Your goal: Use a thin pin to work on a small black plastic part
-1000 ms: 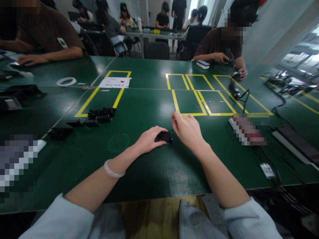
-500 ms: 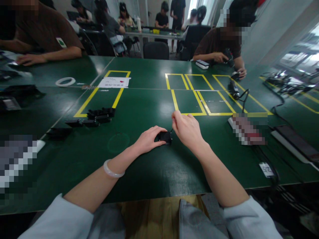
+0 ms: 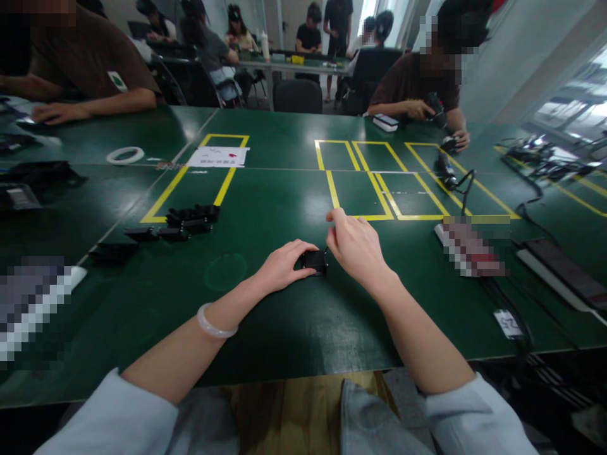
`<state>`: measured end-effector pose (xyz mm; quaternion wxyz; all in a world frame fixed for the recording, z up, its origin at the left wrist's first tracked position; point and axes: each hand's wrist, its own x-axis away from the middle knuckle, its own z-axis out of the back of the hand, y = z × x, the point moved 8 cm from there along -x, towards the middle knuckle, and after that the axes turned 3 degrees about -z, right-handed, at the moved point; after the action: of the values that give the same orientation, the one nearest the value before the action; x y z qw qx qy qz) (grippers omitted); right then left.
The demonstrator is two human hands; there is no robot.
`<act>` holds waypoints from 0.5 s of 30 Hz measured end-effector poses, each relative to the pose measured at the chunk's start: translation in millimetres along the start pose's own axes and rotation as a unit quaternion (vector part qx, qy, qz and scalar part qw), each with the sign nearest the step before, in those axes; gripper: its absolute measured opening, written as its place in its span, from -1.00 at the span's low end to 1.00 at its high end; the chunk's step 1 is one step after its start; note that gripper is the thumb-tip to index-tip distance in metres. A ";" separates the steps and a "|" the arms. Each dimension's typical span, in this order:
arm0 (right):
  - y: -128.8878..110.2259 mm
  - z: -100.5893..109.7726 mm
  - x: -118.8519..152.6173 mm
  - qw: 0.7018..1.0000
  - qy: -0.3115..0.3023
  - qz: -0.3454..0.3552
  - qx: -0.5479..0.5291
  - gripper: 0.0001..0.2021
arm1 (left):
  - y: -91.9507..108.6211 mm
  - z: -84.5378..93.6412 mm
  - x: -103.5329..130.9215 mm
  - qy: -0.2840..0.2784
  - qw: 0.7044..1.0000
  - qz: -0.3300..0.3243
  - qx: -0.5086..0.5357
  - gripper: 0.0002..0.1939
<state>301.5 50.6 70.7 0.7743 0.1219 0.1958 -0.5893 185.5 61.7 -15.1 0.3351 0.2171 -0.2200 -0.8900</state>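
My left hand (image 3: 286,264) is closed on a small black box-shaped part, like a servo motor (image 3: 315,261), keeping it down on the green table between thumb and fingers. Right beside it, my right hand (image 3: 355,245) is closed in a pinch, held just above and to the right of the block. A thin dark shaft, like a screwdriver's (image 3: 326,250), shows below its fingertips and reaches the block's right end. The rest of that tool is hidden behind the hand.
Several black box-shaped parts (image 3: 174,234) lie to the left on the green table (image 3: 284,335). A tape roll (image 3: 124,155) and a paper sheet (image 3: 218,157) are farther back. Phones and cables lie on the right. A co-worker's hands hold a tool across the table.
My right hand's fingers have shifted slightly at the top of the tool, with the index finger straighter. My left hand and the black block stay in place.
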 end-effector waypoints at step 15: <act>-1.0 0.3 -0.5 1.000 -0.001 0.007 -0.006 -0.79 | -1.2 -1.0 0.2 0.000 1.000 -0.002 -0.007 -0.62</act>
<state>300.5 50.6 71.2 0.7790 0.1183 0.1980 -0.5830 185.3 62.2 -16.6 0.3347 0.2155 -0.2135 -0.8922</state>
